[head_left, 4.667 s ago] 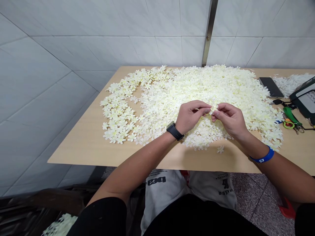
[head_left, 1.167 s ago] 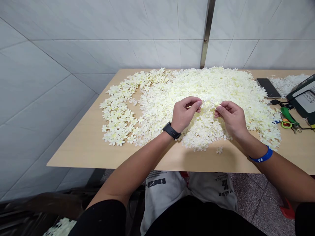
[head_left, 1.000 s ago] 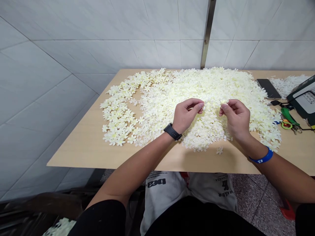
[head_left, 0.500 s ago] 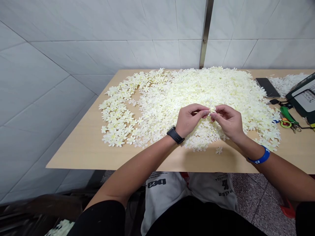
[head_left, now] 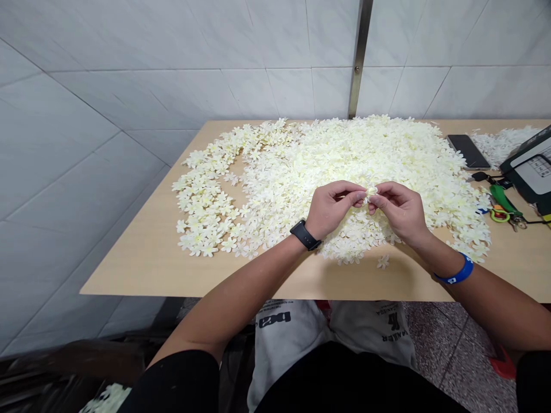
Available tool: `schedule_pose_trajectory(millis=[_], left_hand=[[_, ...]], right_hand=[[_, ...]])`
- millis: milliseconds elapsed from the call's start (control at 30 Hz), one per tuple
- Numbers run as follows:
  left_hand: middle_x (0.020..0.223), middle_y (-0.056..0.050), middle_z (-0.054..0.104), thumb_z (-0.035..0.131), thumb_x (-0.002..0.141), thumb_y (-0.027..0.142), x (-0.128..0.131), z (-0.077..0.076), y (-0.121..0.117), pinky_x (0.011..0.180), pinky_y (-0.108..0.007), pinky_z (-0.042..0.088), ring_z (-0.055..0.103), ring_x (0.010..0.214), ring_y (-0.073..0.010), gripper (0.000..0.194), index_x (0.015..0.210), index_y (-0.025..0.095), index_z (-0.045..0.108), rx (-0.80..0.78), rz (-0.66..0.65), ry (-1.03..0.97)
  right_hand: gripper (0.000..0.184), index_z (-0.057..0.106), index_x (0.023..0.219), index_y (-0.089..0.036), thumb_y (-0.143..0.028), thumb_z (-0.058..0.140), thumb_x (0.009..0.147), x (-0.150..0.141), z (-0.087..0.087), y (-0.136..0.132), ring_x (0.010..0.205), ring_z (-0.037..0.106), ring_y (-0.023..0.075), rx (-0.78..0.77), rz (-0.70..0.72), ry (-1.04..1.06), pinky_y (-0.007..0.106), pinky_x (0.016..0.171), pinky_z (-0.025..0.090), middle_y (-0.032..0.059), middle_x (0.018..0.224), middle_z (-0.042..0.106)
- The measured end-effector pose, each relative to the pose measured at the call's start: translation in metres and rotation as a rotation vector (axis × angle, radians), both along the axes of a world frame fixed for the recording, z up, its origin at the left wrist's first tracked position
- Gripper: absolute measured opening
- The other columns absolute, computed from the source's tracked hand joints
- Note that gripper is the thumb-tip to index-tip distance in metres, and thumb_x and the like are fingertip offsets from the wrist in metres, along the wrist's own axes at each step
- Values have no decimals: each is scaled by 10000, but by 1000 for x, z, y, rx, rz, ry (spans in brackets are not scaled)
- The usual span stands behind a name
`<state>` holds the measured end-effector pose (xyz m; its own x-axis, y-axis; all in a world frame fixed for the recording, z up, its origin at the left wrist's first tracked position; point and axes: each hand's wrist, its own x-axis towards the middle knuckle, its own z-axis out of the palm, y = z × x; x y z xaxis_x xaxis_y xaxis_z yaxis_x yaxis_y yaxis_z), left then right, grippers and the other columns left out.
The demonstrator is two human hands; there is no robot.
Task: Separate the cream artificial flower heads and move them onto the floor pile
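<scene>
A small pale-yellow artificial flower (head_left: 371, 192) is pinched between the fingertips of both hands, above a wide heap of flowers. My left hand (head_left: 336, 207) grips it from the left, thumb against forefinger. From the right, my right hand (head_left: 399, 209) closes on the same flower in a like pinch. The fingers cover part of it. Beneath and behind the hands spreads the heap of white and pale-yellow flowers (head_left: 353, 155). One single flower (head_left: 383, 261) lies apart on the table in front of the heap.
A looser band of flowers (head_left: 202, 206) curves along the left of the wooden table (head_left: 142, 264). On the right are a phone (head_left: 468, 152), white slender pieces (head_left: 503, 143), keys with a green holder (head_left: 504, 201) and a dark box (head_left: 534, 166). A tiled wall (head_left: 181, 97) borders the back.
Both hands stay in nearly the same place, still pinching the flower. The flower appears slightly turned between the fingertips.
</scene>
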<state>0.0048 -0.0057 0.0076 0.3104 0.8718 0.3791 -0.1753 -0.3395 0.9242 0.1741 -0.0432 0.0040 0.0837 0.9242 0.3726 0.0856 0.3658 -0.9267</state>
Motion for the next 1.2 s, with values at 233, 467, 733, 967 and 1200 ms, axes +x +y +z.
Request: schedule_pose_trajectory(millis=[233, 467, 733, 967, 1200], left_hand=[[730, -15, 694, 713, 880, 369, -6, -2, 11, 635, -230, 552, 623, 623, -90, 222, 808, 159, 706, 70, 69, 77], [925, -41, 710, 735, 872, 318, -11, 5, 12, 577, -180, 459, 614, 764, -100, 160, 958, 187, 703, 236, 272, 238], [914, -33, 726, 651, 921, 231, -11, 0, 14, 622, -220, 482, 623, 772, -115, 60, 907, 190, 692, 348, 274, 339], [909, -30, 699, 609, 964, 216, -10, 1, 9, 594, -205, 477, 614, 754, -97, 77, 967, 189, 681, 549, 320, 303], [955, -46, 760, 652, 953, 205, -5, -4, 4, 720, -225, 567, 697, 864, -116, 100, 969, 190, 749, 633, 219, 284]], right_hand=[[262, 652, 802, -205, -419, 803, 810, 1, 3, -1, 536, 598, 118, -10, -53, -44, 263, 535, 509, -26, 614, 622], [225, 634, 792, -211, -371, 790, 817, 1, 1, 2, 556, 602, 105, -4, -136, 12, 255, 561, 533, -29, 665, 622], [278, 659, 807, -213, -439, 820, 797, -1, 0, 1, 586, 629, 118, -22, -58, 35, 268, 595, 571, -25, 664, 635], [257, 675, 827, -212, -433, 804, 813, -1, -2, 1, 640, 652, 127, -56, -29, 34, 281, 633, 577, -12, 720, 650], [297, 662, 783, -205, -459, 817, 796, -3, 2, -3, 600, 621, 129, -45, -12, -21, 280, 603, 532, -10, 653, 649]])
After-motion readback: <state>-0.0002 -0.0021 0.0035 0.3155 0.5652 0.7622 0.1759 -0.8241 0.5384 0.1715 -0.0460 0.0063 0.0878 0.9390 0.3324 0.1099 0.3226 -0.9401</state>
